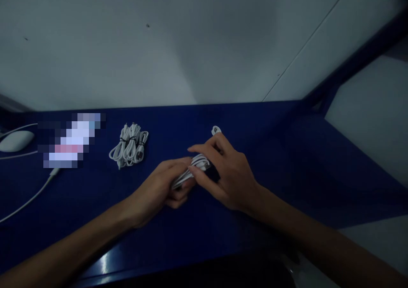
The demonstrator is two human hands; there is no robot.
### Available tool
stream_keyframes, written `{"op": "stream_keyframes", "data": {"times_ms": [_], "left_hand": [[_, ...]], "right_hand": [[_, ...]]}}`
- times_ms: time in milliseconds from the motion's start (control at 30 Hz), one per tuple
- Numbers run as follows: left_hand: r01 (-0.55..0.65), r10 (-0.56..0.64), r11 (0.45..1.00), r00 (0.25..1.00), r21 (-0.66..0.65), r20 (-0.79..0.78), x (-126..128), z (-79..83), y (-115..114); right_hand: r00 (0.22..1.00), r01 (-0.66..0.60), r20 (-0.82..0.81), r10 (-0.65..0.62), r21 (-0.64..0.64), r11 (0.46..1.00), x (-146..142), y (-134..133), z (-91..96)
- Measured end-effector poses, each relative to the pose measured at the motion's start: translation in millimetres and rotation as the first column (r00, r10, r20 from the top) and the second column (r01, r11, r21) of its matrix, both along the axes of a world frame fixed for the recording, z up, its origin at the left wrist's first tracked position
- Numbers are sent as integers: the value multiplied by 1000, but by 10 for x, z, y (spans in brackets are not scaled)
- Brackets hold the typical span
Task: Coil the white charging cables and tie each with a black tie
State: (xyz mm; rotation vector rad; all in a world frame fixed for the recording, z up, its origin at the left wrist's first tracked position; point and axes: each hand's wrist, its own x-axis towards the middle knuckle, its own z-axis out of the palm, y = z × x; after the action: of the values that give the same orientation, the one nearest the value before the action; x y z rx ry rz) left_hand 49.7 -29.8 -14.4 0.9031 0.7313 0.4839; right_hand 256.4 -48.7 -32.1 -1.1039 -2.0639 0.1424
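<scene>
Between my two hands is a white cable (200, 162) folded into a bundle, with a plug showing at its right end. My left hand (168, 177) is closed around the bundle's left part. The thumb and fingers of my right hand (228, 169) pinch the bundle's other end. Just beyond my right hand, part of another white cable (216, 130) lies on the blue table; my fingers hide the rest. Several white cable bundles (129, 145), bound with dark ties, lie together to the left of my hands.
A blurred-out bright screen (72, 143) lies at the left with a white cord (35, 201) plugged in. Beside it is a white mouse-shaped object (17, 141). The blue table (178, 232) meets a pale wall (127, 58) behind; a blue frame (353, 54) rises at the right.
</scene>
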Motion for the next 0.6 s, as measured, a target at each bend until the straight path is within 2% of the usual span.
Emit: {"op": "stream_keyframes", "data": {"times_ms": [100, 200, 300, 433, 500, 600], "left_hand": [[-47, 48, 999, 999, 11, -21, 11, 16, -28], [-79, 83, 995, 994, 64, -74, 16, 35, -83], [-118, 155, 971, 973, 206, -173, 9, 50, -126], [-34, 161, 917, 943, 396, -292, -21, 28, -114], [-4, 139, 917, 941, 399, -309, -35, 5, -100], [-3, 106, 943, 951, 332, -291, -35, -14, -96]], "right_hand": [[1000, -6, 1, 6, 45, 999, -32, -14, 16], [997, -66, -27, 66, 1, 998, -68, -22, 28], [990, -118, -84, 116, -18, 993, -83, -22, 22], [989, -28, -148, 23, -29, 999, -67, -24, 28], [984, -7, -176, 3, -22, 1000, -55, -30, 43], [981, -50, -187, 47, -15, 999, -48, -32, 52]]}}
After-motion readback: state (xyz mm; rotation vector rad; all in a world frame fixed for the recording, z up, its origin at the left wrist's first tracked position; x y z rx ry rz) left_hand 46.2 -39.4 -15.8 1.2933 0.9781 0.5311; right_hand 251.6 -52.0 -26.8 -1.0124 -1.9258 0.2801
